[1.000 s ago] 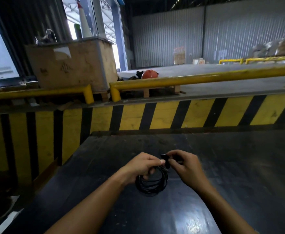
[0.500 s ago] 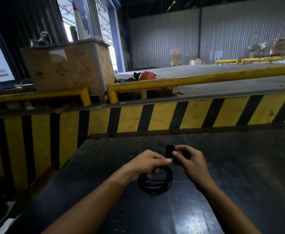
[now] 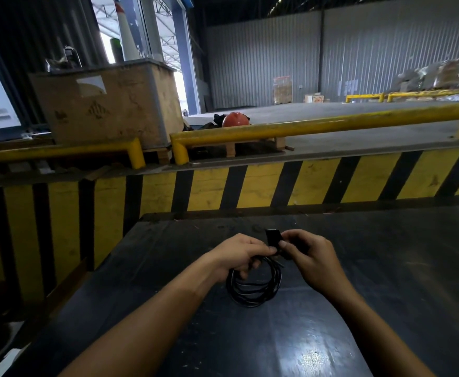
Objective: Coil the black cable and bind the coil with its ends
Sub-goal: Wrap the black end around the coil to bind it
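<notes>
Black cable [image 3: 254,288] hangs as a round coil of several loops just above the dark counter [image 3: 386,268], in front of me and between my two forearms. My left hand [image 3: 239,254] grips the coil at its top: the fingers [image 3: 246,270] are curled closed around the bundled strands, with the thumb pressed on top near the point where both hands meet. The lower part of the coil hangs free below this hand; I cannot tell whether its lowest loops touch the counter.

My right hand [image 3: 314,257] is just beside the left, thumb tips nearly touching. Its fingers are closed in a narrow pinch on a small black end piece [image 3: 273,238] that stands upright above the top of the coil. A short cable end [image 3: 278,263] sticks out of the coil's upper right side, below the right thumb.

Beyond the counter runs a yellow and black striped barrier [image 3: 250,186], topped by a yellow rail [image 3: 318,126]. A brown crate [image 3: 108,104] stands to the left behind the rail, and an orange helmet [image 3: 235,120] lies to its right.
</notes>
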### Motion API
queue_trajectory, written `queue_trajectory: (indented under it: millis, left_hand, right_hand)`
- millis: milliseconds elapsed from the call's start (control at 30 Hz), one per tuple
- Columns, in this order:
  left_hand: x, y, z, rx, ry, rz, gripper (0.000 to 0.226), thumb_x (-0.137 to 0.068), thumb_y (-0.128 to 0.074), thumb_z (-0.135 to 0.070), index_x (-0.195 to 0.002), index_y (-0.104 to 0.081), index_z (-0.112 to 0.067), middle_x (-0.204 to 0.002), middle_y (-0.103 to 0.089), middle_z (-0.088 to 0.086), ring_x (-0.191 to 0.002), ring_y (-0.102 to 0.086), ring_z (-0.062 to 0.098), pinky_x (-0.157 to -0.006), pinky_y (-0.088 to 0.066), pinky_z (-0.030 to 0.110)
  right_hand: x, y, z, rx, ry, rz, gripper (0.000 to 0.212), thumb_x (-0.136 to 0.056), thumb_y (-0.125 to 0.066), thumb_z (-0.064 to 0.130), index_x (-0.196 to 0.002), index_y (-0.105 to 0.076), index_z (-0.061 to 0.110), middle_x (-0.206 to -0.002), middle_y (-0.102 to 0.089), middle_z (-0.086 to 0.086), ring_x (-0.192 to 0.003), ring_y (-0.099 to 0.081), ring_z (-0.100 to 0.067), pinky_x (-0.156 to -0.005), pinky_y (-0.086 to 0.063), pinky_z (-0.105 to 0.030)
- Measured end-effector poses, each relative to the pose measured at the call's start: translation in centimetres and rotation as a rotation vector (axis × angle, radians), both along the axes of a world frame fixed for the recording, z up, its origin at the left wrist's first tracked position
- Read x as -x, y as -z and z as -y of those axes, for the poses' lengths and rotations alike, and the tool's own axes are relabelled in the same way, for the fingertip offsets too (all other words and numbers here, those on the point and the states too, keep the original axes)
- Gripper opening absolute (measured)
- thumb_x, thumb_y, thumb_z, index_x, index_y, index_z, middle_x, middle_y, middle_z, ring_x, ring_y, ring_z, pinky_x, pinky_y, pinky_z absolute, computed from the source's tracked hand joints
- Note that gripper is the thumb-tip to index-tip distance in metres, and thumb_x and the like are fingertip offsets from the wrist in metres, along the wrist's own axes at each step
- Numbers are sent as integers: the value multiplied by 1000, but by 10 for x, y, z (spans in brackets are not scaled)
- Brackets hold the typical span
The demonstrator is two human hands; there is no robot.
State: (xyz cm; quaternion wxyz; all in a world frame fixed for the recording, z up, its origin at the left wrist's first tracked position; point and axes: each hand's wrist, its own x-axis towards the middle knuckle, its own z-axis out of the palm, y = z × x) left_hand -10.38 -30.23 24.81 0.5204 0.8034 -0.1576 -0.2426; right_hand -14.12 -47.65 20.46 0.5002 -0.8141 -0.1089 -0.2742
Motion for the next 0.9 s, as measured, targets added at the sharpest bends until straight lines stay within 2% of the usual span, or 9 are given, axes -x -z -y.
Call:
queue_trajectory:
  millis: [100,200,333,433,500,600,733,800,900]
  left_hand:
    - [1,-2,3,37,18,0,15,-84,-67,-27,-71,-71,-21,-52,-45,-2,-38,-40,3,-39,-29,18]
    - [1,-7,5,57,38,16,23,-84,-67,-25,-61,-70,-23,-49,-43,-3,-38,-38,4,-37,-29,17]
    - [-3,-15,-4,162,26,-66,20,-84,-66,-26,-66,-69,-17,-50,-41,-2,-34,-30,5,-35,-25,17]
    - [-7,-16,-7,228,25,-165,42,-89,-57,-26,-49,-66,-16,-39,-40,-6,-28,-24,4,-38,-19,18]
    - [-7,-15,-7,238,36,-199,51,-92,-53,-25,-43,-64,-15,-33,-39,-6,-26,-23,4,-38,-18,18]
    - [-8,-11,-6,266,22,-187,34,-88,-59,-25,-56,-67,-16,-41,-41,-5,-28,-25,3,-36,-21,17]
    - [-2,-8,-1,253,13,-95,20,-86,-64,-25,-72,-64,-11,-47,-40,-2,-33,-29,6,-34,-26,17]
    - [3,-6,2,243,-7,-13,21,-87,-64,-26,-74,-66,-9,-48,-37,-1,-36,-31,7,-34,-27,17]
    - [7,1,5,277,-37,129,28,-86,-65,-27,-86,-70,1,-47,-36,-1,-38,-30,9,-35,-27,19]
  right_hand:
    - [1,-6,8,6,-78,-25,11,-86,-63,9,-87,-67,19,-74,-70,0,-67,-65,-13,-65,-55,-37]
    - [3,-15,14,160,-51,32,10,-87,-61,7,-93,-66,13,-81,-68,-2,-72,-64,-14,-65,-53,-30]
    - [-1,-29,35,400,120,82,16,-85,-60,4,-99,-65,11,-94,-66,-4,-84,-60,-14,-68,-42,-12]
    - [0,-29,33,428,81,39,18,-88,-56,6,-103,-64,12,-96,-60,0,-86,-57,-11,-70,-43,-13]
    - [1,-27,28,355,59,32,16,-90,-52,7,-98,-65,13,-91,-55,2,-83,-55,-12,-71,-48,-22]
    - [2,-29,28,149,43,32,16,-91,-52,11,-80,-59,19,-88,-57,1,-82,-57,-13,-69,-48,-28]
    - [6,-39,23,-83,-107,-29,14,-93,-51,12,-83,-56,19,-94,-67,-4,-80,-72,-15,-69,-58,-31]
    - [8,-45,23,-79,-59,3,10,-91,-54,13,-83,-57,18,-81,-69,-4,-70,-72,-12,-63,-58,-28]
    - [7,-54,26,90,49,42,9,-87,-62,12,-84,-58,20,-76,-66,8,-66,-68,2,-59,-53,-12]
